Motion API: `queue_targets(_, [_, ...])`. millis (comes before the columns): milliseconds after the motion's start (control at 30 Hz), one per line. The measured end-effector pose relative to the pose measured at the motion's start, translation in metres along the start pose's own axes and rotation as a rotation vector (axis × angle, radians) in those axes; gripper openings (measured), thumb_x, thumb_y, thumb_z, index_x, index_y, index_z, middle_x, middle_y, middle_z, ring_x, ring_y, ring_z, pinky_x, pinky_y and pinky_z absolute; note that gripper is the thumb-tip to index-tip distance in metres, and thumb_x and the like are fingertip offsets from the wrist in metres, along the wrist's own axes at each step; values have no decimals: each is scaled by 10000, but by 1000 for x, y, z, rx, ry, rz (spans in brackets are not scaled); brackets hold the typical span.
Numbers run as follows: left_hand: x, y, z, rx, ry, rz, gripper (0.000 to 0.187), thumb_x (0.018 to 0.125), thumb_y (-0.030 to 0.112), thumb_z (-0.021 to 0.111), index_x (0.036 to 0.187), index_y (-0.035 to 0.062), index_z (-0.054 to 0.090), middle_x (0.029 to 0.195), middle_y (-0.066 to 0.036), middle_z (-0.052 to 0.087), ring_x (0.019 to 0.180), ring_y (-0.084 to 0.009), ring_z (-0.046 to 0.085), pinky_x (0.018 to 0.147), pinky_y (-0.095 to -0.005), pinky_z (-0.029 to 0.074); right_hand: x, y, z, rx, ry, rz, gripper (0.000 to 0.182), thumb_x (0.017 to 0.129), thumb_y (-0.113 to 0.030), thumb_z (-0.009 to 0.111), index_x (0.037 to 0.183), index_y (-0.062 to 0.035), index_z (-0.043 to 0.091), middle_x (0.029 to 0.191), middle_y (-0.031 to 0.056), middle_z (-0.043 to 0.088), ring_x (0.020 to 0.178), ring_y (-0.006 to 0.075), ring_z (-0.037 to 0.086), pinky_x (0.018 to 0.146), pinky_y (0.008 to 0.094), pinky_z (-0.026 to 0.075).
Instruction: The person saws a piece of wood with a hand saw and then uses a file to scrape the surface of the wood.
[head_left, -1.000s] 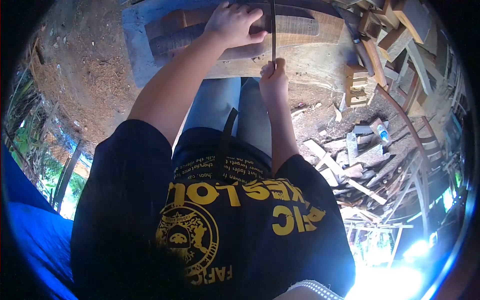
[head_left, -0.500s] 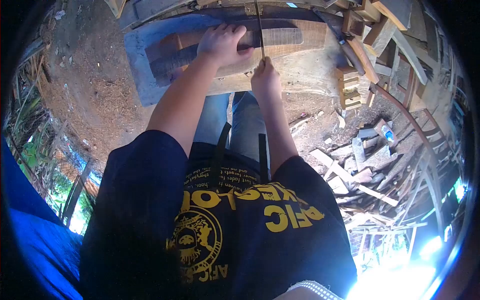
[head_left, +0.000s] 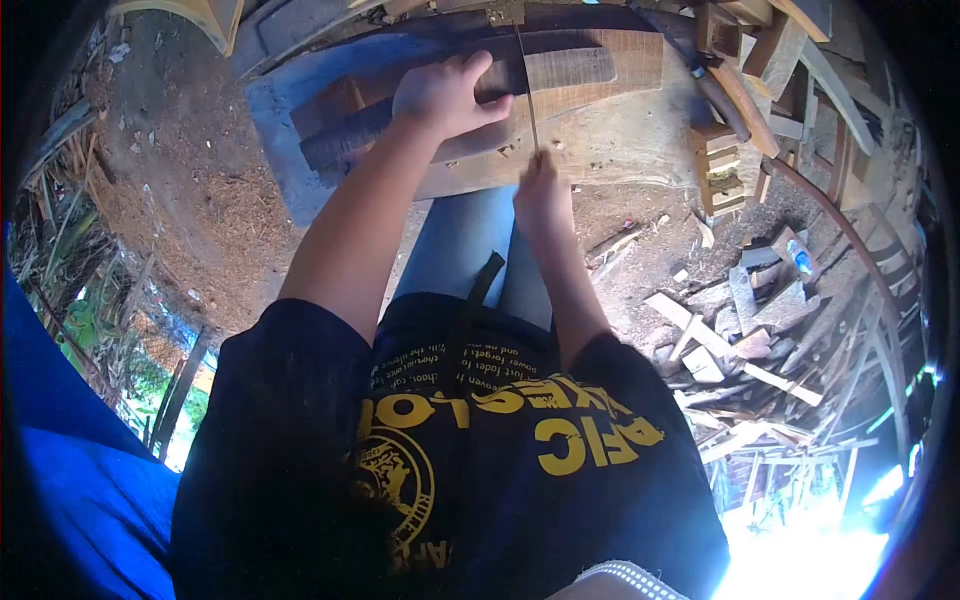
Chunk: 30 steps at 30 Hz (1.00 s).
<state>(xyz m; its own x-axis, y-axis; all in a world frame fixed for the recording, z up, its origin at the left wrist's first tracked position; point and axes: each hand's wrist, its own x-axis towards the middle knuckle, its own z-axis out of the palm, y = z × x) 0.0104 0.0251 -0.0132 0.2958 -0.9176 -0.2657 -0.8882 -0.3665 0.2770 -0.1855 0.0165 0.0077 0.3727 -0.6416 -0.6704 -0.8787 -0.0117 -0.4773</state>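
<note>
My right hand (head_left: 545,208) is closed round the near end of a saw (head_left: 530,98), whose thin blade shows edge-on and runs away from me across a curved wooden piece (head_left: 572,68). The handle itself is mostly hidden in my fist. Left of the blade, my left hand (head_left: 440,97) grips the same piece, its thumb spread toward the blade and its other fingers over the far side. Another curved board (head_left: 635,62) lies under or behind that piece. Both rest on a broad wooden plank (head_left: 610,150) in front of my knees.
A wooden-handled tool (head_left: 745,105) lies at the plank's right end, near a notched wooden block (head_left: 717,170). Offcuts (head_left: 735,345) are heaped on the ground to the right, with more timber (head_left: 835,95) beyond. Sawdust-strewn ground (head_left: 215,200) stretches left; a blue sheet (head_left: 85,480) hangs lower left.
My right hand has drawn the saw back toward my body, along the blade's line. The left hand keeps its hold on the wooden piece. The view has shifted slightly.
</note>
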Motion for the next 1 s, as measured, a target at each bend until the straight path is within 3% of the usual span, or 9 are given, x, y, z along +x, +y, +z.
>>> queue_targets(133, [2,5,-14,18,-160,-67,647,749,616,594,1171,128,549,969,-145,671,866,-314,672,724,-429,552,14,16,8,220,5,-29,130,889,-100,474,981,-11,498,882,289,617,838,470,610,711,538,493])
queue_targets(300, [2,4,-6,11,-198,-100,623,755,613,587,1136,122,554,955,-148,670,849,-317,672,716,-432,551,27,-21,-10,16,137,-288,145,880,-89,476,989,-11,532,781,253,631,774,414,642,681,492,516])
queue_targets(400, [0,1,-2,10,-108,-57,623,763,650,557,1073,110,549,908,-135,672,827,-307,684,680,-448,564,-20,7,-7,115,13,45,160,881,-94,480,998,0,535,750,237,638,751,394,656,684,491,522])
queue_targets(467, [0,2,-3,45,-104,-42,635,767,655,547,1083,105,547,922,-137,676,837,-307,683,706,-450,560,-9,14,4,175,56,41,161,891,-99,472,999,8,527,748,247,635,751,415,649,689,498,519])
queue_targets(533, [-2,4,-3,35,-129,-50,628,768,635,558,1107,106,542,953,-149,673,852,-311,678,715,-445,555,37,14,16,-55,102,-289,163,886,-87,468,1009,7,519,763,263,630,770,437,637,699,510,513])
queue_targets(633, [-1,3,-2,18,-144,-71,619,770,613,568,1132,112,538,977,-161,671,864,-315,673,721,-443,549,44,-24,-2,95,115,-125,184,862,-74,478,1025,2,517,802,295,622,812,461,622,717,524,502])
queue_targets(833, [1,7,-12,43,-171,-87,600,776,605,560,1133,123,540,959,-154,676,862,-310,675,721,-442,551,-10,12,14,0,179,-188,191,851,-94,502,1009,13,522,858,297,604,843,452,612,753,527,490])
queue_targets(933, [0,9,-11,51,-201,-95,601,776,608,556,1138,128,540,956,-149,677,868,-310,674,726,-443,549,37,-20,0,119,94,-32,179,847,-92,506,987,17,531,854,266,602,840,439,612,772,513,493])
queue_targets(1000, [1,8,-11,62,-206,-86,605,776,610,555,1144,130,539,955,-148,678,871,-310,674,728,-444,547,26,-6,1,81,94,-150,180,859,-103,499,992,12,536,864,265,612,849,442,613,773,510,494])
